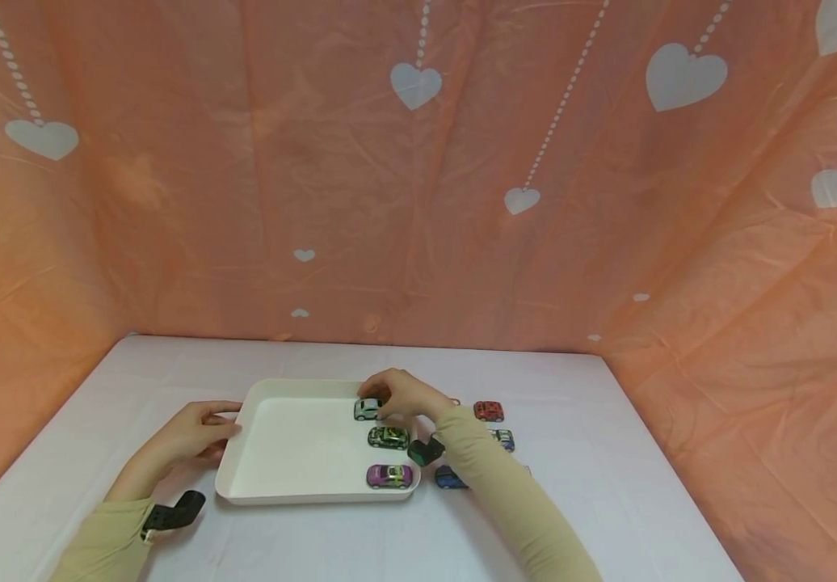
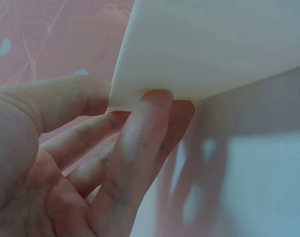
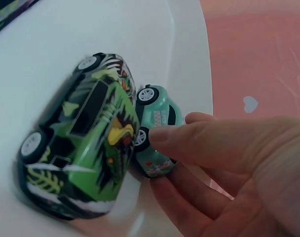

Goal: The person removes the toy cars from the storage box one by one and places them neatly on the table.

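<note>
The right hand [image 1: 402, 394] reaches into the white tray [image 1: 295, 485], just below the middle of the head view, and its grip pinches a pale teal toy car [image 1: 368, 409] between thumb and fingertips. In the right wrist view the fingers [image 3: 189, 140] lie over the car's roof and side, with the thumb under its lower end, and the car sits on the tray floor close to the far right wall. Just beside it, toward the lower frame, stands a green and black toy car [image 1: 388, 437], and a purple toy car [image 1: 389, 476] stands in the tray's lower right corner.

The left hand [image 1: 193, 432] holds the tray's left rim: the left wrist view shows its thumb [image 2: 65, 98] on top of the edge and fingers beneath, so that grip is closed on the tray.

On the worktop [image 1: 607, 453] right of the tray lie a red toy car [image 1: 488, 411], a blue and white toy car [image 1: 503, 439] and a blue toy car [image 1: 450, 478], the last partly hidden by the right sleeve.
</note>
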{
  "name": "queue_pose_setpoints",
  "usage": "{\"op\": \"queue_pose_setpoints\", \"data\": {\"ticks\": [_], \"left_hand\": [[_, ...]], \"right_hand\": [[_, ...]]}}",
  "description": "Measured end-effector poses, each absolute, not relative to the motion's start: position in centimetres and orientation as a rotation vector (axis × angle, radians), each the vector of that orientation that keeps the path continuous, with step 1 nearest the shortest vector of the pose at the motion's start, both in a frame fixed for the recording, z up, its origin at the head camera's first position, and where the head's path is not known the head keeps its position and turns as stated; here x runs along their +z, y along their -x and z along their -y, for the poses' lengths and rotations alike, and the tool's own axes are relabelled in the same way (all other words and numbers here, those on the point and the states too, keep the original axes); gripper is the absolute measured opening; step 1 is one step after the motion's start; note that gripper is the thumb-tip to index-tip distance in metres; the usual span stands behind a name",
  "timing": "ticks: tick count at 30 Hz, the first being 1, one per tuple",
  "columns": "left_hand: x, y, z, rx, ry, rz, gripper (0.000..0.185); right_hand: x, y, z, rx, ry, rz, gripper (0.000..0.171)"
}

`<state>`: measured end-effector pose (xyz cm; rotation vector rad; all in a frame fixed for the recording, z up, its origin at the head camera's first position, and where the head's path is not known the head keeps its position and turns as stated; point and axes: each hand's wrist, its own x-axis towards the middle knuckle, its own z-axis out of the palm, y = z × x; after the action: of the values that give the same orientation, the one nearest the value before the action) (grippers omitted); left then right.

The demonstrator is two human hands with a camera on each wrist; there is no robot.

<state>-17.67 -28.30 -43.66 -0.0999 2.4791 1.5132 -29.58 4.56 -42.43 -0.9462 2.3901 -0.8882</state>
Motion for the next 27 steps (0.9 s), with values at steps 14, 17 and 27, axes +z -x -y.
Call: {"op": "queue_pose_setpoints", "data": {"ticks": [14,17,27], "left_hand": [[-43.53,17.48,28.16,1.49,0.094,-2.504,0.053],[-43.53,17.44,28.11,1.497,0.114,-2.49,0.053],[-43.45,17.57,28.12,1.493,0.165,-2.468,0.054]], "right_hand": [[-42.17,29.45,-4.48,-0.844,0.951,-2.44,0.04],[-42.22,29.39,-4.41,-0.848,0.94,-2.445,0.039],[-42.12,29.4,-4.55,-0.834,0.936,-2.455,0.04]]}}
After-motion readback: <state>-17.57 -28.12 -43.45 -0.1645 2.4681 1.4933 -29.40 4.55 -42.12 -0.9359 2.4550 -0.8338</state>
